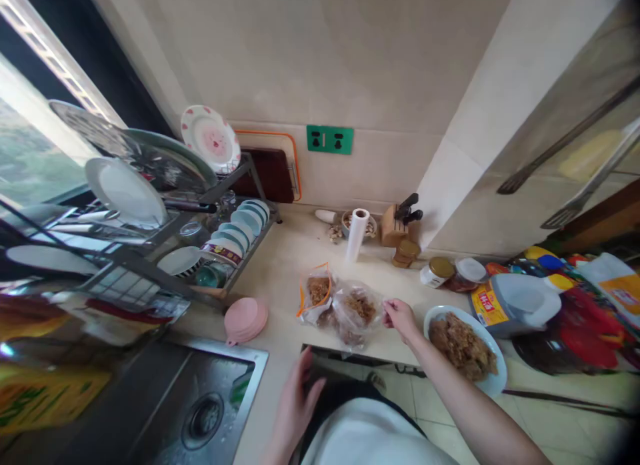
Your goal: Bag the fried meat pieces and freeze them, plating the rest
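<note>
My right hand [400, 318] pinches the edge of a clear plastic bag [356, 313] holding brown shredded food on the beige counter [285, 265]. A second bag with an orange zip rim [316, 293] lies just left of it, touching it. My left hand [296, 403] hangs low near the counter's front edge, fingers loosely apart, holding nothing. A white plate [493, 383] heaped with the same brown food sits right of my right hand, at the counter edge.
A steel sink [205, 411] lies at the lower left, with a pink lid [245, 320] beside it. A dish rack [150, 251] full of plates and bowls fills the left. A paper roll [357, 233], knife block [395, 226], jars [436, 271] and an oil bottle [515, 303] stand behind.
</note>
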Available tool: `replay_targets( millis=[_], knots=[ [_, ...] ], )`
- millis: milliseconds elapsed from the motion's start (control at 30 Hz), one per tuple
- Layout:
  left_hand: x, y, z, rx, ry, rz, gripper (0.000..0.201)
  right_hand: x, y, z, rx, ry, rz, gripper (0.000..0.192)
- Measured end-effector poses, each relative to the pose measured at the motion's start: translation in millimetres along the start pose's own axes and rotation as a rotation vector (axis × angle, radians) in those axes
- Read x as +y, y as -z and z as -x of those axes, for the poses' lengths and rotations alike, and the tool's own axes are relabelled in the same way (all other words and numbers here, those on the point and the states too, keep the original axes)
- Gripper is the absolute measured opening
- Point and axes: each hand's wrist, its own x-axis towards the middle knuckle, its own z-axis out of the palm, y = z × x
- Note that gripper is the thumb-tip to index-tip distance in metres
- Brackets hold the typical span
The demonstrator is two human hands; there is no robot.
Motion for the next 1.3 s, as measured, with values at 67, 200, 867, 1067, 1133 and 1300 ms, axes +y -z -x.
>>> replay_targets(
  millis=[67, 200, 867, 1067, 1133, 1300],
  knots=[
    [22, -26.9, -37, -0.054, -0.103, 0.04, 0.055, -16, 7, -2, -0.041, 0.032, -0.027, 0.038],
    [63, -67.7, -100, 0.023, -0.14, 0.138, 0.036, -49, 20, 0, -0.15, 0.108, -0.055, 0.032],
    [185, -82.1, -134, 0.014, -0.071, 0.731, 0.025, -115, 70, 3, -0.397, 0.443, -0.36, 0.039],
    [171, -109.7, -152, -0.111, -0.089, 0.459, 0.015, 6, 71, -12, -0.176, 0.132, -0.161, 0.1],
    [157, -112.3, -151, -0.267, -0.207, 0.335, 0.027, 39, 57, -10, -0.15, 0.12, -0.061, 0.1],
    [102, -111.4, -136, -0.34, -0.331, -0.336, 0.071, 57, 24, -15, 0.013, 0.254, 0.05, 0.085]
  ],
)
